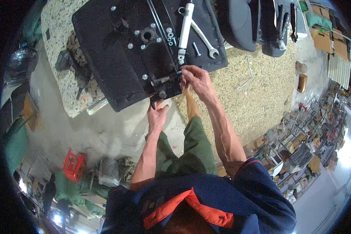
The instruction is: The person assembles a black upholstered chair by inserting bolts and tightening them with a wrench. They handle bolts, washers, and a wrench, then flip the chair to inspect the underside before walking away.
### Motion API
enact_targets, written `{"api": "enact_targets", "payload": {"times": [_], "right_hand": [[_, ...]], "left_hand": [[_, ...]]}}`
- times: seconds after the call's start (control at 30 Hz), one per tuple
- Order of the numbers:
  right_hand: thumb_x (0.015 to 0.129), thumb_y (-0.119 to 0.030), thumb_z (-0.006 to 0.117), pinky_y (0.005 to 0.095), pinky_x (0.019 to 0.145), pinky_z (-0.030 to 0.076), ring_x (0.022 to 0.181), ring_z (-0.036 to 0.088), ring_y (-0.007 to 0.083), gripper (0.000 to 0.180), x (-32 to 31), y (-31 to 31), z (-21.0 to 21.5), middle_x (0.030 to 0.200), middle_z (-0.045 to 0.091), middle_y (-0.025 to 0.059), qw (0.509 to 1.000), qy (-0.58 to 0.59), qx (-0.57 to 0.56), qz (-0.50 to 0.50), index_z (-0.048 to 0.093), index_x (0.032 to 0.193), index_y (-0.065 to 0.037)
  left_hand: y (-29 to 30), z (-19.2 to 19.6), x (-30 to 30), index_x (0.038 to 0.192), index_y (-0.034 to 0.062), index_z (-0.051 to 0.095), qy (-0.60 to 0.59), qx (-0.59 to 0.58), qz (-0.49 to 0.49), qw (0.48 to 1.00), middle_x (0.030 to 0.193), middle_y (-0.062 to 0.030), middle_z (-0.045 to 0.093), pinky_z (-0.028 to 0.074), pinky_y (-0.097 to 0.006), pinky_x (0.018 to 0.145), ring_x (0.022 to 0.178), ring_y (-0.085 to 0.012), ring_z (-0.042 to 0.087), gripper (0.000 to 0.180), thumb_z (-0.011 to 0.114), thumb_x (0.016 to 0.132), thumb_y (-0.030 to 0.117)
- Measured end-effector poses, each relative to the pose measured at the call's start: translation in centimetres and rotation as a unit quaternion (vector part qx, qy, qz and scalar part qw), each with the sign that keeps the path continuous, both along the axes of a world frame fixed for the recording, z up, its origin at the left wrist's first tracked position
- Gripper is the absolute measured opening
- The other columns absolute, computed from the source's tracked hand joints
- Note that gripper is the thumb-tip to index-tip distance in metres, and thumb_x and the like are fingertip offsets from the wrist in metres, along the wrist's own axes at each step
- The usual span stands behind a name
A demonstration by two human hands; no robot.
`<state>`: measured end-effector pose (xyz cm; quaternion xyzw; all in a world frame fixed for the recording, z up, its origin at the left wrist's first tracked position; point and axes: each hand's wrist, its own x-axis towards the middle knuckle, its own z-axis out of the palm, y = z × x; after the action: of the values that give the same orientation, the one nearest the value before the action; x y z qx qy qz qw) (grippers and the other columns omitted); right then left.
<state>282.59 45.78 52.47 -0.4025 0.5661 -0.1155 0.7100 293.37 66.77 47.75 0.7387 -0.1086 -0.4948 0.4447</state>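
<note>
A large black seat-like panel [97,35] lies on a stone-topped table, its near edge jutting toward me. At that edge sits a black metal bracket [166,80]. My left hand [157,119] grips a black part of the bracket's lower end. My right hand [199,82] pinches at the bracket's right side, near a small dark piece its fingers mostly hide. Beyond it lies a white cylindrical strut [186,29], crossing an open-ended wrench [201,37]. A loose bolt [196,49] rests beside the wrench, and several nuts and washers [169,37] lie left of the strut.
The speckled stone tabletop [230,85] holds a bent metal rod [249,72]. Black seat cushions [238,23] stand at the back right. A dark tool-like object [76,70] lies left of the panel. On the floor are a red crate [74,165] and, rightward, piled parts [296,156].
</note>
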Motion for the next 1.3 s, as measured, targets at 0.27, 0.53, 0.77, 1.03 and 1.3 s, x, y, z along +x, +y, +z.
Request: {"api": "enact_targets", "payload": {"times": [0.27,0.53,0.77,1.03,1.3], "right_hand": [[0.085,-0.016,0.072,0.0527,0.076,0.052,0.091,0.065,0.0441,0.026,0.4,-12.1,-1.0,0.103,0.062,0.0225,0.77,0.292,-0.536,0.186,0.063,0.106,-0.004],[0.083,-0.025,0.071,0.0431,0.061,0.051,0.062,0.065,0.0266,0.031,1.6,-18.0,0.8,0.065,0.065,0.0139,0.858,0.243,-0.321,0.319,0.067,0.078,0.006],[0.092,-0.009,0.069,0.0257,0.052,0.041,0.065,0.057,0.0101,0.013,-2.4,-17.8,5.0,0.082,0.067,0.0051,0.975,0.058,-0.069,0.204,0.066,0.098,0.001],[0.095,0.005,0.065,0.0315,0.08,0.062,0.096,0.071,0.0183,0.017,-5.1,-3.8,6.7,0.11,0.072,0.0134,0.946,-0.044,-0.278,0.157,0.062,0.111,0.001],[0.096,0.006,0.064,0.0326,0.085,0.06,0.1,0.071,0.0202,0.015,-3.9,-1.2,5.2,0.113,0.071,0.0141,0.828,-0.016,-0.513,0.225,0.062,0.11,0.001]], "left_hand": [[-4.2,-1.9,-1.5,0.098,0.0017,0.072,0.058,-0.097,0.043,0.993,0.09,-0.0012,0.07,0.05,-0.033,0.074,0.081,-0.0141,0.062,0.03,0.073,0.093,0.031],[-4.6,0.3,-1.2,0.096,0.0015,0.068,-0.036,0.072,0.01,0.997,0.09,-0.0016,0.067,0.045,-0.035,0.074,0.08,-0.0146,0.058,0.041,0.07,0.096,0.043],[-5.6,1.4,-2.7,0.108,0.0011,0.072,0.001,-0.036,0.154,0.987,0.103,-0.0049,0.072,0.049,-0.036,0.084,0.093,-0.0161,0.063,0.038,0.074,0.095,0.037],[-6.0,1.2,-3.0,0.113,0.0019,0.071,-0.035,-0.039,0.161,0.986,0.106,-0.0047,0.071,0.048,-0.036,0.088,0.093,-0.0173,0.062,0.034,0.072,0.098,0.032],[-5.7,0.5,-3.2,0.119,0.0051,0.068,0.05,-0.107,0.195,0.974,0.115,0.0002,0.068,0.044,-0.031,0.096,0.105,-0.0111,0.057,0.029,0.071,0.099,0.026]]}}
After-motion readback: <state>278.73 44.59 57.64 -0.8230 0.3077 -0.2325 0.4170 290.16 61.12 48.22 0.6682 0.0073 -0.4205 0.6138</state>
